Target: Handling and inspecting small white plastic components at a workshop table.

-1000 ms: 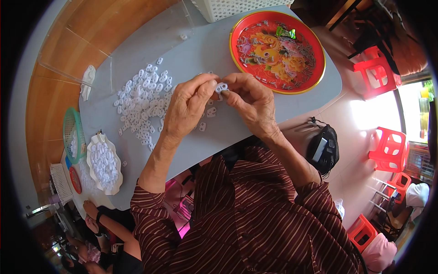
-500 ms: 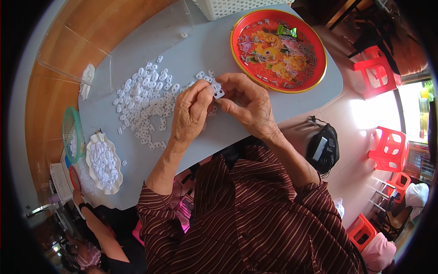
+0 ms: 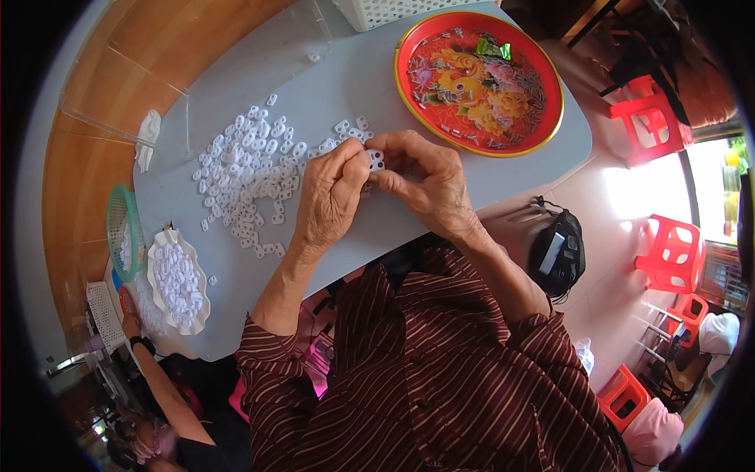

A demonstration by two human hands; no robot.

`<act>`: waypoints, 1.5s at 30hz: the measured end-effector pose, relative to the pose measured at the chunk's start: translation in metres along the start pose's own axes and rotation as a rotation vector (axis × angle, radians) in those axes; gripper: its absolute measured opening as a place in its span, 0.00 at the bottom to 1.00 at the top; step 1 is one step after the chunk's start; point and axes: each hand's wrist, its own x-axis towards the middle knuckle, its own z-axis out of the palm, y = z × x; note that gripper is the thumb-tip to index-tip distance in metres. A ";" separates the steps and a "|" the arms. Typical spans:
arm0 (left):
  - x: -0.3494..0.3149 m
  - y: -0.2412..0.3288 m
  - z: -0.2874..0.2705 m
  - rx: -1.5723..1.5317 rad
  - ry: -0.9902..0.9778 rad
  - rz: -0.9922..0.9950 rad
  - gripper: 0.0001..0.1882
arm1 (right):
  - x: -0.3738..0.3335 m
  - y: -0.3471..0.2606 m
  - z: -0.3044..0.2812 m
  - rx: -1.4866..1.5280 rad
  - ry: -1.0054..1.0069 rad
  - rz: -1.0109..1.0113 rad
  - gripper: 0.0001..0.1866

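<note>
Between my two hands, over the grey table, is a small white plastic piece with dark round holes (image 3: 377, 160). My left hand (image 3: 330, 185) is closed, its fingers curled at the left side of the piece and hiding part of it. Thumb and forefinger of my right hand (image 3: 425, 173) pinch the piece from the right. A spread-out heap of similar white pieces (image 3: 250, 149) lies to the left of my hands. A few more white pieces (image 3: 351, 130) lie just beyond my fingertips.
A round red flowered tray (image 3: 409, 94) with small metal pins and a green wrapper stands at the far right. A scalloped white dish (image 3: 206, 303) of white pieces and a green basket (image 3: 118, 197) are on the left. A co-worker's arm (image 3: 169, 393) reaches in at lower left.
The white piece has turned slightly and sits deeper between my fingers. The co-worker's hand at the left has shifted a little.
</note>
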 end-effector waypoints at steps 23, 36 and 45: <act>-0.007 -0.007 0.010 -0.045 0.011 0.110 0.07 | -0.010 -0.004 0.008 -0.312 0.146 -0.313 0.14; -0.008 0.002 0.009 -0.079 0.035 0.104 0.10 | -0.007 -0.012 -0.001 -0.124 0.052 -0.080 0.11; -0.008 0.000 0.016 -0.068 0.051 0.221 0.05 | -0.004 -0.010 -0.005 0.121 0.142 0.026 0.08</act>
